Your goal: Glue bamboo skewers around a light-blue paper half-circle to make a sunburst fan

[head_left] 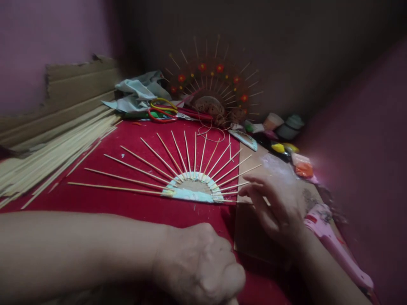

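A half-round cardboard piece (187,195) edged in pale blue-green lies on the red cloth. Thin wooden sticks (130,173) fan out from its curved rim like rays. Over the right-hand sticks reaches my right hand (280,207), fingers apart and loosely bent, fingertips close to the stick ends; whether they touch is unclear. My left hand (203,262) is closed in front of the half-round piece, knuckles up, near the bottom of the view. Its fingertips are hidden, so anything inside it cannot be seen.
Loose sticks (63,156) lie left beside torn corrugated cardboard (82,84). Scissors (162,113) and crumpled pale fabric (140,91) sit behind. A similar fan shape with red flowers (220,67) stands at the back. A pink glue gun (337,250) rests right, beyond a brown board (254,237).
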`<state>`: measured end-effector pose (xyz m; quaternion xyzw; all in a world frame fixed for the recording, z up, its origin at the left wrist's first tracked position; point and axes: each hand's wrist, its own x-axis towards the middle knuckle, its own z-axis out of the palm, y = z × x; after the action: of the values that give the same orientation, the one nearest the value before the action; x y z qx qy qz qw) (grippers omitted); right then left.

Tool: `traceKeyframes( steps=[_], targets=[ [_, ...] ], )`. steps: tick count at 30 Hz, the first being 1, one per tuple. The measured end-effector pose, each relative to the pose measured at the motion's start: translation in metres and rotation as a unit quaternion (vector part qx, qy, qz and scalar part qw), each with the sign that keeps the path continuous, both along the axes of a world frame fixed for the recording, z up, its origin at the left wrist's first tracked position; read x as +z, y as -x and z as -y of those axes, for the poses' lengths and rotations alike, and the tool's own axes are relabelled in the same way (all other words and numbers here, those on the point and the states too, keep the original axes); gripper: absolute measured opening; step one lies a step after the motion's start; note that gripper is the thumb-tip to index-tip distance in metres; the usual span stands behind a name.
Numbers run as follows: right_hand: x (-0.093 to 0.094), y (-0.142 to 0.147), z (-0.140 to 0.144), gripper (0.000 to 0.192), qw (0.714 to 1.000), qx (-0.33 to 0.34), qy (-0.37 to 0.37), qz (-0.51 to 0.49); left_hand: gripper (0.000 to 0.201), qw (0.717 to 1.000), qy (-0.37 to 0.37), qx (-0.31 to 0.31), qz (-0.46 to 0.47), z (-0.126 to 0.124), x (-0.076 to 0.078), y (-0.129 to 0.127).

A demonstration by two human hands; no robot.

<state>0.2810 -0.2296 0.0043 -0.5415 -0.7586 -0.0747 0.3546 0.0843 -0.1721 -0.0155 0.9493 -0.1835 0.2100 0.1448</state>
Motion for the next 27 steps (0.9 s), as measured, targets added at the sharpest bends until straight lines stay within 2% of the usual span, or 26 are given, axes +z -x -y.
traceKeyframes(
  steps=[6,12,16,27],
  targets=[
    [-0.008,-0.001,-0.007,0.024,0.998,0.009,0.056,0.002,0.037,0.998,-0.02,0.025,0.055,0.0,-0.005,-0.002],
    [-0.012,-0.003,-0.012,0.023,0.997,0.005,0.073,0.003,0.034,0.998,-0.041,0.035,0.032,0.001,-0.004,-0.001],
    [-0.011,-0.002,-0.019,0.031,0.996,0.009,0.083,-0.02,0.033,0.998,-0.044,0.038,0.032,0.001,-0.004,-0.002],
    [-0.007,0.004,-0.028,0.035,0.992,-0.011,0.125,0.015,0.035,0.998,-0.05,0.038,0.001,0.001,-0.002,-0.003]
  ],
)
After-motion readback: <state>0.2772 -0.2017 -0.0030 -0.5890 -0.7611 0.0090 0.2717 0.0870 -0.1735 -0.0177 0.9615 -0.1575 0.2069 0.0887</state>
